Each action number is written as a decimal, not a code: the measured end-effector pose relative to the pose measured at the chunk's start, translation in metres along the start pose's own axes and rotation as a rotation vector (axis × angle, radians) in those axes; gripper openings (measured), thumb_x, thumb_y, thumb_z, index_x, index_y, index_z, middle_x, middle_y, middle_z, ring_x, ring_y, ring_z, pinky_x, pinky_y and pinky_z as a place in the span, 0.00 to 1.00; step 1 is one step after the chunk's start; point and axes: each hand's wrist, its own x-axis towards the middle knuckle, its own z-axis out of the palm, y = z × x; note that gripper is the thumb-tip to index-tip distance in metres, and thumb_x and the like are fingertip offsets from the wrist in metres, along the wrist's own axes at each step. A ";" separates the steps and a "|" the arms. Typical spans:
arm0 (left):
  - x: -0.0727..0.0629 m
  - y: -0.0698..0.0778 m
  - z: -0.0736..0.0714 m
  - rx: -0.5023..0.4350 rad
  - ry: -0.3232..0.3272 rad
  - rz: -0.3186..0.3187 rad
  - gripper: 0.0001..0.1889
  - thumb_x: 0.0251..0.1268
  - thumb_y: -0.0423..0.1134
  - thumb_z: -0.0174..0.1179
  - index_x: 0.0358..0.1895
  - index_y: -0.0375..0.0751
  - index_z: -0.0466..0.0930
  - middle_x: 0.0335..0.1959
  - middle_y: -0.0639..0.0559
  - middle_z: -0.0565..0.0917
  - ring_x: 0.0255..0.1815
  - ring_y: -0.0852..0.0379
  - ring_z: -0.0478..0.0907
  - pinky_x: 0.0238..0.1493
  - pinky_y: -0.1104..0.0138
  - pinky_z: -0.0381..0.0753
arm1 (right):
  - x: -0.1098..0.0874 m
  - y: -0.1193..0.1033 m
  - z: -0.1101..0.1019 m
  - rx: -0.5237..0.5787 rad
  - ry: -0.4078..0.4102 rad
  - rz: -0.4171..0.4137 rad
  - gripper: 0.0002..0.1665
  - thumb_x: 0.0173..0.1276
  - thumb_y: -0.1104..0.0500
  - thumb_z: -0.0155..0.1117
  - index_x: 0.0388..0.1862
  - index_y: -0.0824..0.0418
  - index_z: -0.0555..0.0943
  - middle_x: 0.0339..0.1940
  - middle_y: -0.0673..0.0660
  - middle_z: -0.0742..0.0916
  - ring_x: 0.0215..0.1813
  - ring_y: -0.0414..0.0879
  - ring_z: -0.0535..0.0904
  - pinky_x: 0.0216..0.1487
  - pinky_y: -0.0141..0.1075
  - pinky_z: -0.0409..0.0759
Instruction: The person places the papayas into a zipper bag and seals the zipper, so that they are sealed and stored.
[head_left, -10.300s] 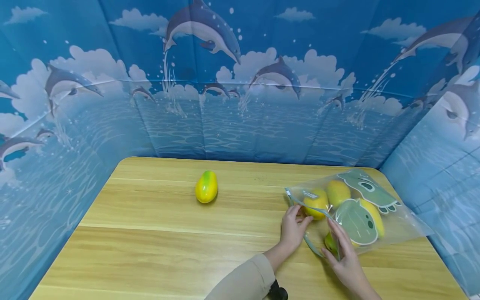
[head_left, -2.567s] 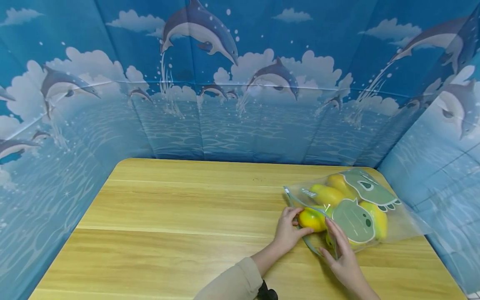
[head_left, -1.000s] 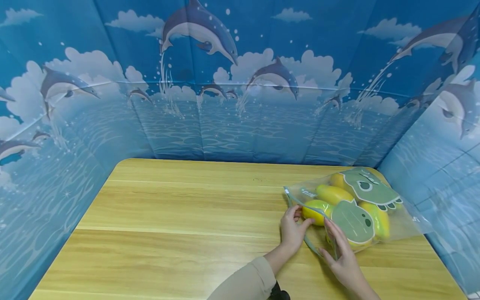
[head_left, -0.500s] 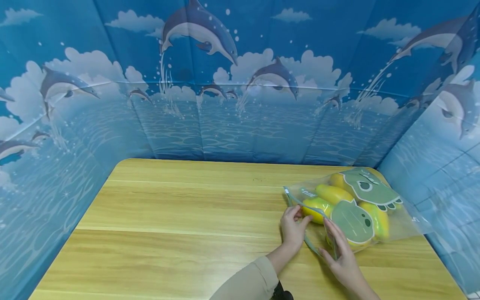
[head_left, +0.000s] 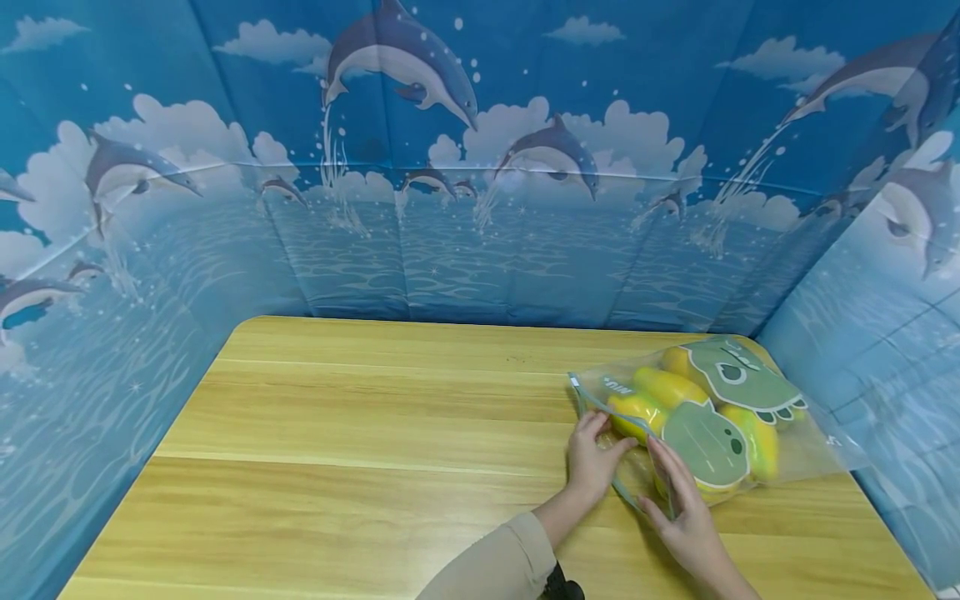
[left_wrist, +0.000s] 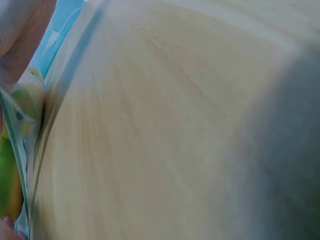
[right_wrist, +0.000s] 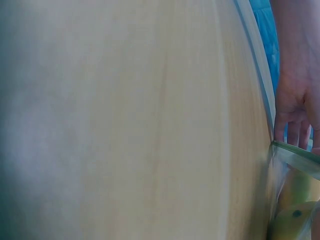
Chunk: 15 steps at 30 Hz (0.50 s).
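A clear zip bag (head_left: 810,454) with green cartoon prints lies on its side at the table's right, its mouth facing left. Inside are several yellow fruits that look like mangoes. A yellow-green mango (head_left: 637,413) lies just within the mouth. My left hand (head_left: 590,457) is at the mouth beside this mango, thumb and fingers spread apart; whether the fingertips touch it is hard to tell. My right hand (head_left: 690,521) holds the near edge of the mouth between thumb and fingers. The wrist views catch only parts of the hands, the bag's edge strip (left_wrist: 15,160) and fruit.
A light wooden table (head_left: 322,467) extends to the left of the bag. Behind it and at both sides hangs a blue curtain (head_left: 465,258) with dolphins. A black device (head_left: 558,583) sits by the left sleeve (head_left: 498,558).
The lone mango that lay on the table earlier is gone from there, and a mango has moved deeper into the bag's mouth. My left hand has shifted slightly right; the right hand stays put.
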 end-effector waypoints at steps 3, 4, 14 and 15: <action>0.000 0.000 -0.001 0.004 -0.023 -0.011 0.25 0.47 0.37 0.68 0.53 0.37 0.76 0.48 0.57 0.73 0.48 0.57 0.75 0.51 0.74 0.74 | 0.000 0.000 0.000 0.001 0.000 0.000 0.53 0.36 0.93 0.54 0.66 0.79 0.52 0.70 0.56 0.59 0.70 0.35 0.54 0.66 0.24 0.55; 0.000 -0.001 -0.001 0.011 -0.029 -0.004 0.26 0.48 0.36 0.68 0.54 0.37 0.76 0.47 0.56 0.73 0.48 0.57 0.75 0.51 0.74 0.74 | 0.000 0.000 0.001 0.002 0.001 0.000 0.53 0.36 0.93 0.54 0.66 0.79 0.52 0.70 0.56 0.59 0.70 0.35 0.54 0.66 0.24 0.55; 0.000 -0.003 -0.004 0.019 -0.105 0.047 0.31 0.49 0.35 0.67 0.61 0.40 0.69 0.50 0.54 0.71 0.48 0.56 0.75 0.51 0.74 0.74 | 0.000 -0.001 0.001 0.022 -0.002 -0.006 0.52 0.36 0.94 0.53 0.65 0.80 0.52 0.68 0.70 0.57 0.70 0.36 0.54 0.66 0.25 0.55; 0.000 -0.003 -0.004 0.020 -0.116 0.045 0.32 0.50 0.35 0.67 0.61 0.40 0.69 0.51 0.54 0.71 0.49 0.56 0.75 0.51 0.74 0.74 | 0.000 -0.001 0.001 0.022 -0.001 -0.005 0.52 0.36 0.93 0.53 0.65 0.80 0.52 0.68 0.70 0.57 0.70 0.35 0.54 0.66 0.25 0.55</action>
